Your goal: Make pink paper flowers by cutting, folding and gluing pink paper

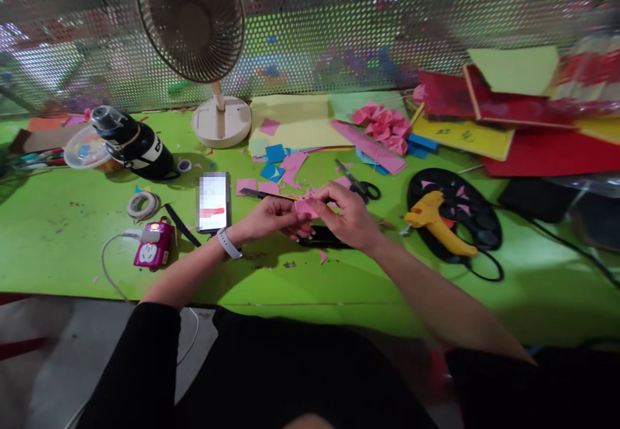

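Note:
Between my two hands is a small piece of pink paper (305,208), held above the green table. My left hand (281,218) pinches its left side, and my right hand (345,212) has thumb and forefinger closed on its right side. Just beneath my hands lies a dark flat object (324,238), partly covered by them. A black-handled pair of scissors (361,187) rests beyond my right hand. Pink paper squares (246,187) and scraps lie past my left hand, beside a dark cutter-like tool (264,194).
A fan (220,122) stands at the back, with a black bottle (135,145) left of it. A lit phone (213,201), tape roll (143,205) and pink power adapter (154,245) lie left. Rightward are a yellow glue gun (438,222) on a black palette, pink paper flowers (383,125) and coloured card (537,151).

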A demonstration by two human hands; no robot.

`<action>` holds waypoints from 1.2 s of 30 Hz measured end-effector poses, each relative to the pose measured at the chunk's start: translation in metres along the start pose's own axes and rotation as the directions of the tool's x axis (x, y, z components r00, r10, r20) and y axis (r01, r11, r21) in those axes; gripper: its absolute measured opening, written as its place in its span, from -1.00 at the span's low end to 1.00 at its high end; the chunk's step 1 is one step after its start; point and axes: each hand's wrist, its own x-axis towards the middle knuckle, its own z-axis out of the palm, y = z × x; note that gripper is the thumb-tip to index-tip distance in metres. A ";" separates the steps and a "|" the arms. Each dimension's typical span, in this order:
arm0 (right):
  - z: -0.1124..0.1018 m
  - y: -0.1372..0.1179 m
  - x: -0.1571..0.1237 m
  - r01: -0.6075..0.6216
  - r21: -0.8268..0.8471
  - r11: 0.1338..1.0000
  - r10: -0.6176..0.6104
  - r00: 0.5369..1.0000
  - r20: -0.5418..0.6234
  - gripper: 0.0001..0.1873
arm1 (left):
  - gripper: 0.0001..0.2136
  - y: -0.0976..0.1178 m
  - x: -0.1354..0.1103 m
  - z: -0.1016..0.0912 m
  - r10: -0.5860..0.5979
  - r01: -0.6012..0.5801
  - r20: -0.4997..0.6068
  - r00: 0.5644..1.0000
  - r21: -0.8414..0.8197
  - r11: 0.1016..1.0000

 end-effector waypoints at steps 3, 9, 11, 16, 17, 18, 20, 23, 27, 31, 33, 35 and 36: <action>-0.004 -0.002 0.001 -0.062 0.003 0.998 0.062 0.997 0.047 -0.58 | -0.64 0.001 0.000 -0.001 0.038 -0.038 0.001 0.999 0.023 0.999; -0.010 -0.002 0.003 -0.077 -0.064 0.995 0.092 0.956 0.279 -0.49 | -0.68 -0.001 0.002 -0.004 0.056 -0.055 -0.017 0.998 0.027 0.998; -0.007 -0.001 0.002 -0.049 -0.099 0.994 0.074 0.962 0.265 -0.49 | -0.69 -0.002 0.003 -0.004 0.056 -0.056 -0.012 0.998 0.033 0.998; 0.002 0.002 0.000 -0.028 -0.127 0.991 0.053 0.978 0.199 -0.46 | -0.66 -0.003 0.002 -0.001 0.104 -0.100 -0.079 0.991 0.062 0.993; 0.002 0.003 0.001 -0.038 -0.120 0.992 0.061 0.980 0.191 -0.44 | -0.65 -0.003 0.002 0.000 0.118 -0.112 -0.106 0.987 0.062 0.992; -0.001 0.003 0.002 -0.059 -0.113 0.992 0.081 0.977 0.199 -0.42 | -0.64 -0.003 0.002 0.001 0.129 -0.122 -0.132 0.983 0.061 0.991; -0.012 0.005 0.006 -0.143 -0.117 0.983 0.169 0.952 0.255 -0.38 | -0.64 -0.004 0.003 0.001 0.139 -0.132 -0.183 0.973 0.052 0.990; -0.043 0.013 0.014 -0.301 -0.324 0.897 0.386 0.890 0.242 -0.48 | -0.66 -0.005 0.005 -0.001 0.146 -0.145 -0.264 0.953 0.025 0.989; -0.074 0.031 0.023 -0.341 -0.814 0.471 0.594 0.805 0.006 -0.68 | -0.66 -0.005 0.008 -0.005 0.132 -0.156 -0.339 0.931 -0.045 0.987; -0.074 0.055 0.026 -0.287 -0.897 0.335 0.709 0.704 0.040 -0.69 | -0.68 -0.004 0.009 -0.006 0.106 -0.142 -0.361 0.926 -0.074 0.987; -0.071 0.067 0.024 -0.283 -0.890 0.358 0.689 0.723 0.047 -0.71 | -0.71 -0.005 0.010 -0.006 0.092 -0.134 -0.365 0.926 -0.093 0.987; -0.071 0.081 0.021 -0.284 -0.874 0.395 0.651 0.758 0.048 -0.71 | -0.73 -0.007 0.010 -0.007 0.072 -0.123 -0.367 0.927 -0.117 0.986; -0.072 0.089 0.019 -0.283 -0.862 0.420 0.628 0.777 0.050 -0.69 | -0.74 -0.008 0.010 -0.007 0.063 -0.118 -0.368 0.928 -0.128 0.985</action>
